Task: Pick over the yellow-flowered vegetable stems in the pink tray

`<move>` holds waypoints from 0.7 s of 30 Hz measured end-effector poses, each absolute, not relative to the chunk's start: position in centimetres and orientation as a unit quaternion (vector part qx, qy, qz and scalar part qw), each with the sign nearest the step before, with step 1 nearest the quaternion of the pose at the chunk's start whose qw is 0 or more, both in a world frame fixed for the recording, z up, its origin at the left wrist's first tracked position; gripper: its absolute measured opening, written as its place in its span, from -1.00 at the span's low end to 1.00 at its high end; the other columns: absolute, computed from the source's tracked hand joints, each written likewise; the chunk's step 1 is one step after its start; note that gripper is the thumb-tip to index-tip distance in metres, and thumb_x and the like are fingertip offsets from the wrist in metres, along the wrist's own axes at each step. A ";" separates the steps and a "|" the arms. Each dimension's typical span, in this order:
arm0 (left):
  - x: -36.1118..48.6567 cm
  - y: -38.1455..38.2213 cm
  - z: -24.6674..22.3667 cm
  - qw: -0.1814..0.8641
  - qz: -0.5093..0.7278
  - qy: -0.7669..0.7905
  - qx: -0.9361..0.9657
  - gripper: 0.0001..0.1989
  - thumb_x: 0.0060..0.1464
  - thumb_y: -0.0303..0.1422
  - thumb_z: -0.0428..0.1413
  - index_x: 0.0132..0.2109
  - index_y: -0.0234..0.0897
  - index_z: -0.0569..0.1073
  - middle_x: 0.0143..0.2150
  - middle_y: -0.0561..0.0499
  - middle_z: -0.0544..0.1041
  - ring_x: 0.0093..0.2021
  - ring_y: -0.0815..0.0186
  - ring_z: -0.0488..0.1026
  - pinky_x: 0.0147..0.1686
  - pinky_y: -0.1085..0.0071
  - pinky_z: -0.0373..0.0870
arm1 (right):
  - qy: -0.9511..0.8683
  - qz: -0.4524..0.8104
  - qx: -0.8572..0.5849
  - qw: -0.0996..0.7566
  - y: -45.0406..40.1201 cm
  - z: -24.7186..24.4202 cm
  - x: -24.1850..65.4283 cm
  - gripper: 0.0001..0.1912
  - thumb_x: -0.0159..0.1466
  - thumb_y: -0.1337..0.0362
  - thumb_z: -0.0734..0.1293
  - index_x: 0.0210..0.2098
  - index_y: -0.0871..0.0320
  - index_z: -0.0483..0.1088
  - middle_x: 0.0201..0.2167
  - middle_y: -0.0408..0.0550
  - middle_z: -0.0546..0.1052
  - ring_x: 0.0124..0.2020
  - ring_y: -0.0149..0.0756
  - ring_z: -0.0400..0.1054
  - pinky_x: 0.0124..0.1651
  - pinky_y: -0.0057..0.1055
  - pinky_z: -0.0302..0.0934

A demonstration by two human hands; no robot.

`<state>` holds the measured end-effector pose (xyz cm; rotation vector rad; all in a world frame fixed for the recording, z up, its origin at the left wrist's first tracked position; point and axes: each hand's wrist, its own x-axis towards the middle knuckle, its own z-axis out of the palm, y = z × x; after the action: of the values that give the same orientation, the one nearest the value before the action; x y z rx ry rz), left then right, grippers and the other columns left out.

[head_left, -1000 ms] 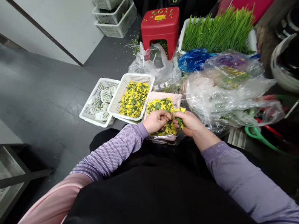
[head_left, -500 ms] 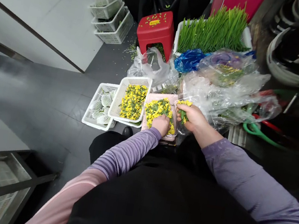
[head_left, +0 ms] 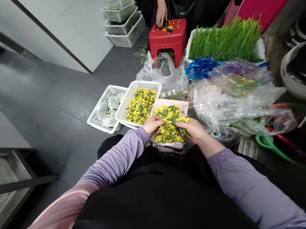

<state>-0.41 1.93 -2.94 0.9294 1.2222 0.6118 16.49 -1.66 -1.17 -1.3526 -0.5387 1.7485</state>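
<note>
My right hand [head_left: 194, 130] is closed around a small bunch of yellow flowers with green stems [head_left: 183, 124]. My left hand [head_left: 152, 125] has thumb and forefinger pinched together; whatever is in the pinch is too small to make out. Both hands are over a pile of yellow flowers [head_left: 167, 134] in a clear plastic container, left hand at its left edge, right hand at its right. Beneath lies a pink tray [head_left: 172, 103]. Just left, a white basket [head_left: 124, 103] holds more yellow flowers [head_left: 142, 106].
Farther left, a white basket [head_left: 93, 117] contains items in foam netting [head_left: 113, 102]. Ahead are a red stool [head_left: 167, 40] with a co-worker's hand [head_left: 161, 15] over it, and long green stalks [head_left: 224, 40] in a crate. Plastic bags [head_left: 227, 107] heap up at right.
My left hand has come up out of the flower pile to its left edge and now pinches. My right hand has lowered its bunch towards the pile. The co-worker's hand has reached the stool.
</note>
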 end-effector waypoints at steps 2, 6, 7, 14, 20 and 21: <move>-0.2 1.5 -2.9 0.701 0.282 0.516 0.402 -0.70 -0.31 -0.35 0.23 -0.43 -0.37 0.29 -0.60 0.11 0.39 -0.78 0.56 0.18 -0.80 0.60 0.06 | -0.242 0.706 -0.530 0.403 -1.8 -1.4 15.9 -0.71 -0.19 0.35 0.44 -0.46 0.22 0.33 -0.70 -0.21 0.36 -0.73 -0.52 0.12 -0.71 -0.54 -0.03; 0.0 0.9 -2.8 0.743 0.283 0.483 0.367 -0.62 -0.40 -0.37 0.29 -0.39 -0.37 0.31 -0.67 0.20 0.32 -0.77 0.55 0.19 -0.77 0.59 0.16 | -0.309 0.703 -0.524 0.368 -1.6 -1.7 15.4 -0.64 -0.23 0.34 0.46 -0.40 0.22 0.37 -0.63 -0.19 0.41 -0.67 -0.50 0.17 -0.66 -0.54 0.02; 0.1 0.8 -2.7 0.751 0.284 0.479 0.354 -0.62 -0.41 -0.38 0.30 -0.38 -0.37 0.32 -0.67 0.19 0.32 -0.76 0.55 0.20 -0.76 0.59 0.18 | -0.316 0.702 -0.527 0.360 -1.5 -1.7 15.4 -0.63 -0.23 0.33 0.46 -0.39 0.22 0.37 -0.63 -0.20 0.41 -0.67 -0.51 0.16 -0.66 -0.54 0.02; 0.0 1.7 -1.8 0.797 0.254 0.453 0.309 -0.65 -0.26 -0.48 0.24 -0.23 -0.44 0.42 -0.53 0.08 0.42 -0.68 0.58 0.26 -0.71 0.62 0.21 | -0.269 0.735 -0.507 0.363 -1.2 -1.3 16.5 -0.74 -0.16 0.29 0.43 -0.50 0.24 0.32 -0.69 -0.21 0.33 -0.68 -0.52 0.12 -0.66 -0.53 -0.02; -0.2 2.4 -1.7 0.773 0.256 0.482 0.324 -0.82 -0.15 -0.46 0.18 -0.33 -0.43 0.41 -0.53 0.09 0.39 -0.64 0.54 0.33 -0.65 0.59 0.31 | -0.127 0.724 -0.520 0.435 -0.4 -1.8 18.0 -0.85 -0.10 0.41 0.36 -0.52 0.25 0.30 -0.71 -0.22 0.28 -0.70 -0.56 0.08 -0.70 -0.59 -0.06; 0.0 2.3 -1.7 0.766 0.269 0.483 0.329 -0.82 -0.15 -0.45 0.18 -0.32 -0.41 0.40 -0.52 0.09 0.40 -0.60 0.52 0.36 -0.62 0.58 0.33 | -0.108 0.727 -0.525 0.429 -0.5 -1.9 17.9 -0.86 -0.10 0.42 0.36 -0.52 0.25 0.30 -0.72 -0.22 0.28 -0.71 -0.56 0.08 -0.70 -0.59 -0.06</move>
<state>-0.05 2.30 -1.74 0.7138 1.0482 0.5840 17.94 -0.54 -1.91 -1.3102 -0.2702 1.8147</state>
